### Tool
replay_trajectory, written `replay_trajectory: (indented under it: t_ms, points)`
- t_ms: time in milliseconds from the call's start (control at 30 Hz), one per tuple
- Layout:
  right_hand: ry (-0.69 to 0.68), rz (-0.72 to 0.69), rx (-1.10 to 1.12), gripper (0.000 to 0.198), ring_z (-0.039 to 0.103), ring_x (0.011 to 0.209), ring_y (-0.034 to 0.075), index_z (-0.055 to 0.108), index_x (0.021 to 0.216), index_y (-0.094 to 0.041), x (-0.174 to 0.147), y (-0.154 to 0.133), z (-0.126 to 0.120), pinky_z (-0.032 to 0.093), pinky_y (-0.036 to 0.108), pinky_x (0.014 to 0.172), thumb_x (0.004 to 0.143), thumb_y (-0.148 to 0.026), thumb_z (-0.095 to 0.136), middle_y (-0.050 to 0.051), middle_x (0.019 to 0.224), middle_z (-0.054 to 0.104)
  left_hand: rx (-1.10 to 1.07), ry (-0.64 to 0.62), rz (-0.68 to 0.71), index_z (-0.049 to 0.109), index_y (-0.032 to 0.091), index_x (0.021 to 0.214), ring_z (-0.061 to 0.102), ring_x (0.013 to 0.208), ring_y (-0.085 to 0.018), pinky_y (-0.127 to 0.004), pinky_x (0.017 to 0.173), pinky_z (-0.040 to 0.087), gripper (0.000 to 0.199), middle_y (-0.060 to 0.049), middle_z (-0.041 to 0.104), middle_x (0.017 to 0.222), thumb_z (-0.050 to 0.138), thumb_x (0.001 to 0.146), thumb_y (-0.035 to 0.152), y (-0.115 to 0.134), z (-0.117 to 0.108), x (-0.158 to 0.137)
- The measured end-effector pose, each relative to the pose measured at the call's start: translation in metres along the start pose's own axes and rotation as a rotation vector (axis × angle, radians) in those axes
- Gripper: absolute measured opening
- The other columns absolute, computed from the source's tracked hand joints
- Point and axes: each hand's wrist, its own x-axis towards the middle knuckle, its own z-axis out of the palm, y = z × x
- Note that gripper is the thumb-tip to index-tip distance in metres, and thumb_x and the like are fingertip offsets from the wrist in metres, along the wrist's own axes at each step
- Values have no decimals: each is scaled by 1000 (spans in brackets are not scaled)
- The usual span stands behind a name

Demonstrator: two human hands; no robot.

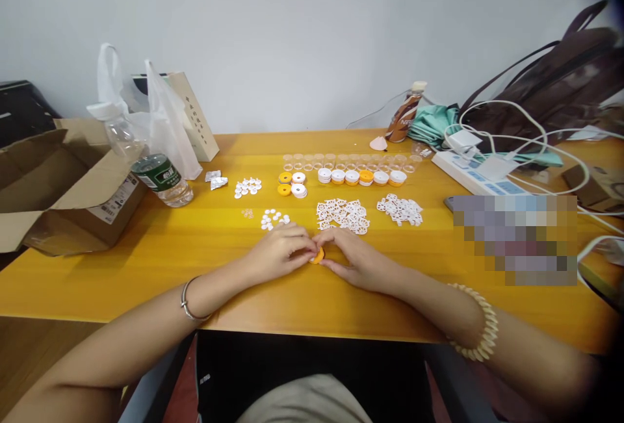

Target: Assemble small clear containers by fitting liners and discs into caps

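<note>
Between my hands, close to the table's front, is a small orange disc [318, 256], partly covered by fingers. My left hand [280, 251] pinches at its left side; whether those fingers also hold a smaller part is hidden. Thumb and fingers of my right hand [358, 259] grip the disc's right edge. Just beyond the hands lie small white round caps [271, 217] and a heap of white openwork plastic pieces [344, 215]. Farther back stand stacks of orange and white discs [298, 189] and a row of white and orange round pieces [351, 177].
A second white heap [400, 208], white pegged pieces [247, 187] and clear cups [312, 162] lie on the table [219, 306]. At left are a cardboard box [107, 215] and water bottle [163, 176]. A power strip [480, 176], cables and drink bottle [405, 114] stand right.
</note>
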Motion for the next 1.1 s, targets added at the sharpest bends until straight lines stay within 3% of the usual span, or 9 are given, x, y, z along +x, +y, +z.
replay_trajectory:
  t_ms: [167,367,600,800,933,1100]
  points:
    - [145,47,173,38,54,102,20,44,110,-22,2,0,1,47,38,87,76,-21,62,9,110,54,0,115,24,65,17,88,56,77,-14,-28,72,41,14,-6,64,83,51,86,22,0,-4,-1]
    - [50,216,651,32,60,87,12,47,108,-21,4,-3,8,49,32,84,79,-22,60,4,98,59,28,159,43,65,18,88,55,73,-13,-27,70,40,13,-4,65,82,53,85,22,2,-4,-1]
    - [64,398,874,34,58,79,9,54,100,-20,6,-2,6,47,27,81,70,-26,69,0,87,61,-65,232,36,65,18,91,56,75,-13,-28,71,41,13,-5,65,82,54,85,21,2,-13,0]
    - [49,502,920,37,61,81,12,59,98,-19,7,0,3,47,32,86,65,-29,73,1,87,64,12,64,13,64,20,102,56,81,-14,-28,74,41,19,-5,64,89,52,87,23,2,-20,1]
    - [37,509,927,37,62,82,12,62,99,-18,5,0,3,46,32,88,65,-29,73,1,87,66,135,-94,31,65,20,96,58,79,-13,-26,71,41,18,-3,65,86,51,88,25,7,-26,11]
    - [23,528,910,39,62,80,13,66,102,-18,3,0,2,46,33,88,66,-30,73,1,85,68,469,-195,244,65,16,89,58,74,-15,-28,67,40,21,-4,66,83,44,91,22,9,-33,24]
